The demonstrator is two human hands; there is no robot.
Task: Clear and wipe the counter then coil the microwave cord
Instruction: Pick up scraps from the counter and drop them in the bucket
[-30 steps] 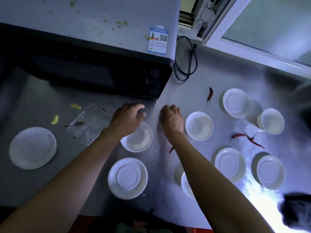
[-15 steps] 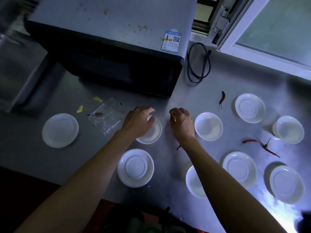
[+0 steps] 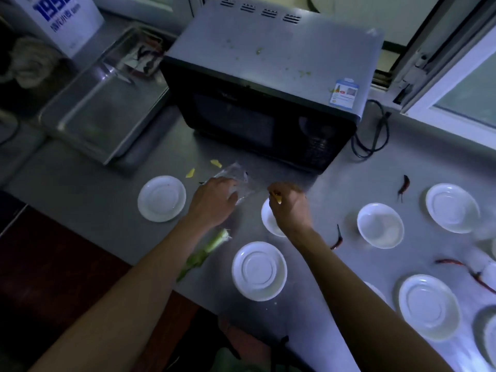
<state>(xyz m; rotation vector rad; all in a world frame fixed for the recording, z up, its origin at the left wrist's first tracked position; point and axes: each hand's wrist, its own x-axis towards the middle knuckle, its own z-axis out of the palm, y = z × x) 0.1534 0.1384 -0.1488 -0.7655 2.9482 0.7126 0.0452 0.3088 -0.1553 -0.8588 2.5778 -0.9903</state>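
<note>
Dim room, white-framed window [image 3: 456, 84] at right

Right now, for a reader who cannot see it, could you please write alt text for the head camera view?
A person's left hand touches a clear plastic bag and the right hand pinches a small yellow scrap on a steel counter in front of a black microwave. White saucers, bowls and red chilies lie scattered; the microwave's cord lies loose at its right.
</note>
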